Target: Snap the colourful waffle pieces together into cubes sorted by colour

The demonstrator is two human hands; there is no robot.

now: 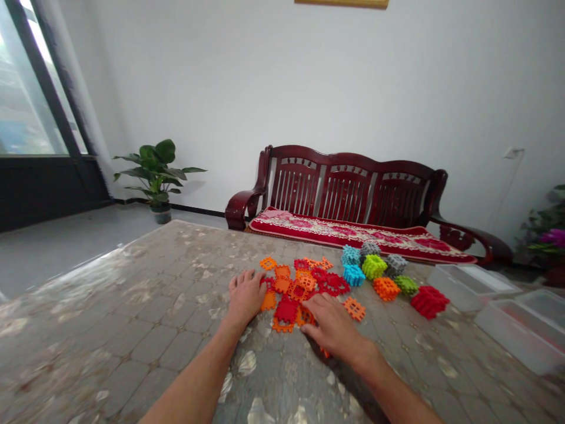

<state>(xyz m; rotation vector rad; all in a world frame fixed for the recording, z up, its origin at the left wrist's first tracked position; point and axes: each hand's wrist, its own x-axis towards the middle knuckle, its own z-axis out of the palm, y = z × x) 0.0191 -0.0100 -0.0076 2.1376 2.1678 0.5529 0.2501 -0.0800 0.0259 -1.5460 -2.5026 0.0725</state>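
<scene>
While the left hand and right hand lie loosely spread at the pieces, gathering seems in progress, lifting one needing a pinch.

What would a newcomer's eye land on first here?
Probably the loose pile of red and orange pieces on the table, with the left hand at its left edge and the right hand at its near right. Next, the brightly coloured stacks to its right, then the dark red wooden bench beyond the table.
</scene>
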